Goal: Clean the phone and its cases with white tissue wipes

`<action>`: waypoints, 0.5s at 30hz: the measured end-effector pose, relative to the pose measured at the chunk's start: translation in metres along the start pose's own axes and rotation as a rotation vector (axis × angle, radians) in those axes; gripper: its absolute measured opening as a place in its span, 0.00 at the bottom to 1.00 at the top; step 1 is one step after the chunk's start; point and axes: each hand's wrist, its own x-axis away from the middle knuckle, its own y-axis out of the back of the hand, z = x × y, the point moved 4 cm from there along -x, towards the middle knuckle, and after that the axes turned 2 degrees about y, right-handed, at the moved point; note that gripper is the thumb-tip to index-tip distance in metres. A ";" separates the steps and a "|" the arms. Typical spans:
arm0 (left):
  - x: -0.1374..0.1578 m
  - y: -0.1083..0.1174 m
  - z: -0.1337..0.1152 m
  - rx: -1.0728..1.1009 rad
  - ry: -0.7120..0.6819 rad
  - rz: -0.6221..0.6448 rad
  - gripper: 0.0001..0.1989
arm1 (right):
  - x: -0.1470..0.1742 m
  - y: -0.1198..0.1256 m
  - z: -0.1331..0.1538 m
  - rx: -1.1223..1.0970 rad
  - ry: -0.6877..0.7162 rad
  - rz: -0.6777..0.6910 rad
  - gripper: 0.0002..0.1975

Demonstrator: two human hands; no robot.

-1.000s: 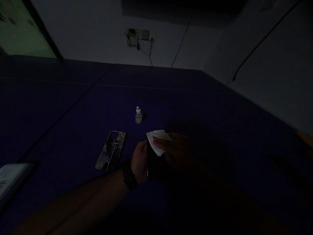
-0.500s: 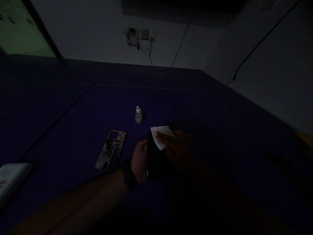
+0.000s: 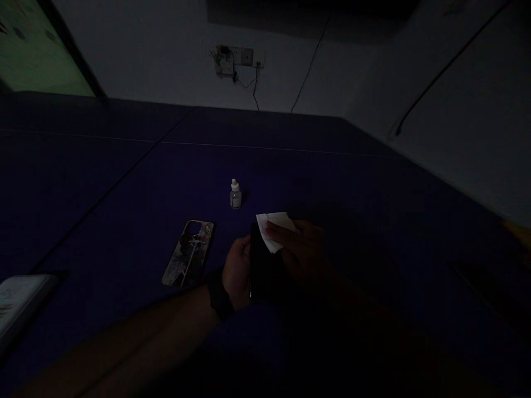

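A dark phone is gripped along its left side by my left hand, which wears a black band at the wrist. My right hand presses a white tissue onto the upper part of the phone, its fingers lying over the cloth-like sheet. The phone's right side disappears in shadow and under that hand. Left of my hands lies a patterned phone case with a camera cut-out. Beyond the phone stands a small dropper bottle with a white cap.
Everything rests on a dark blue surface. A white box-like object sits at the left edge. Sockets with plugged-in cables are on the far wall, and a black cable hangs at right. The light is very dim.
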 end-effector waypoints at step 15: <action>0.000 0.000 0.000 0.018 0.031 0.005 0.19 | 0.001 -0.001 -0.001 -0.019 -0.001 0.024 0.28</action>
